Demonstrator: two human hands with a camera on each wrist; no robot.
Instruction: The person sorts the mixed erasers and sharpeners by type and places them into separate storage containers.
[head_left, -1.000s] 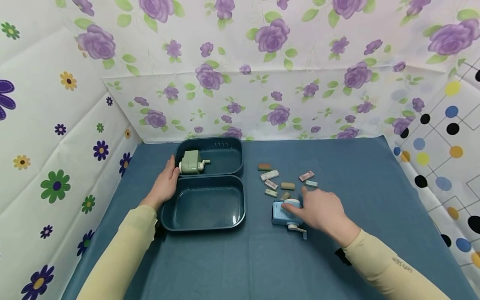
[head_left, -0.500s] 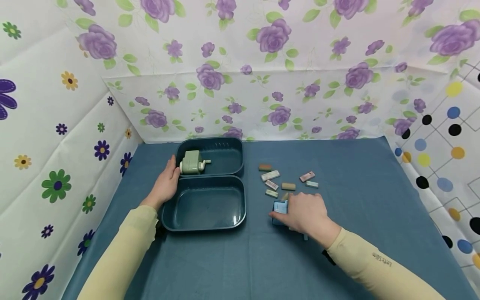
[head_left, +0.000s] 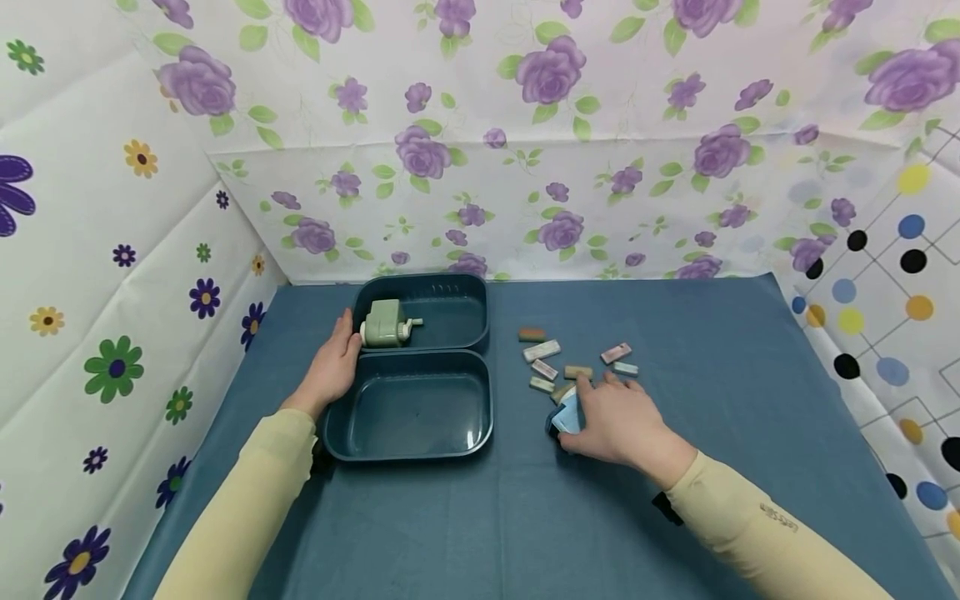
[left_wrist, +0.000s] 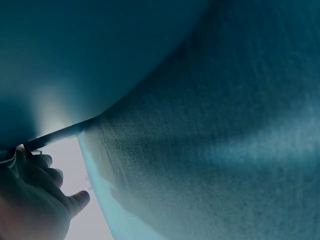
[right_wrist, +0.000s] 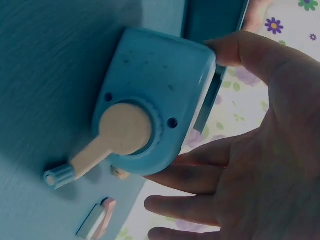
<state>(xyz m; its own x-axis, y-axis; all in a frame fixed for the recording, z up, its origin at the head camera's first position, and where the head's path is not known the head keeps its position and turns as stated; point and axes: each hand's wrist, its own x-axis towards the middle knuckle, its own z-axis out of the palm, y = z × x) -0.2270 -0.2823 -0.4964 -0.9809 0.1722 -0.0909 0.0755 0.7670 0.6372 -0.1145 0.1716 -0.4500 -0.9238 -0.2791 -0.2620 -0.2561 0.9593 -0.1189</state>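
Note:
My right hand (head_left: 621,418) grips a blue hand-crank pencil sharpener (head_left: 570,414) between thumb and fingers, mostly covering it in the head view. In the right wrist view the sharpener (right_wrist: 152,82) shows its crank end, with a pale arm and a blue knob; the thumb presses one edge and fingers lie beneath. My left hand (head_left: 328,367) rests against the left side of two dark blue trays, fingers extended along the upper tray (head_left: 457,310). A green pencil sharpener (head_left: 386,323) lies inside that tray. The lower tray (head_left: 408,408) sits nearer me.
Several small erasers lie right of the trays, among them a brown one (head_left: 532,334), a white one (head_left: 542,350), a tan one (head_left: 578,372) and a pink one (head_left: 616,353). Patterned cloth walls (head_left: 480,192) border the blue-covered table (head_left: 420,533).
My right hand has moved left onto the blue pencil sharpener and taken hold of it. The sharpener has tilted from lying on the table. My left hand has stayed at the trays.

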